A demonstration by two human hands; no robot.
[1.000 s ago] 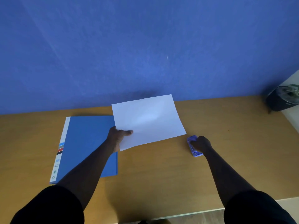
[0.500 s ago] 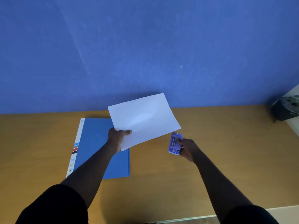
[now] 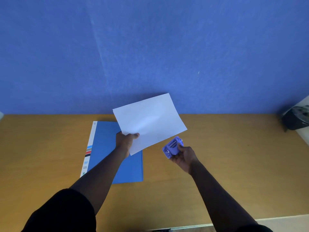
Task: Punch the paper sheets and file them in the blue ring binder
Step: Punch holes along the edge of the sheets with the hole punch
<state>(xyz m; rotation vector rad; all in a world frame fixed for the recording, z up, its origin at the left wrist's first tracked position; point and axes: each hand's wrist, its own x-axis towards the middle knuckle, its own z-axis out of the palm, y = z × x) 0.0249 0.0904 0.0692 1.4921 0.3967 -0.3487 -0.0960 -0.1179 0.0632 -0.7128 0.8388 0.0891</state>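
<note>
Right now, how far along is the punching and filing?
Early stage. Done: both tools are picked up. The left hand holds the sheets in the air, and the right hand grips the punch just beside their near edge. In hand: bringing the punch to the paper; I see no holes yet. Left: punching, opening the binder, which lies closed on the desk, and filing.

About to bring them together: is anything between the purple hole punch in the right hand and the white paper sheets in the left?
Nothing: the head view shows only bare wooden table behind the gap between purple hole punch and white paper sheets.
</note>
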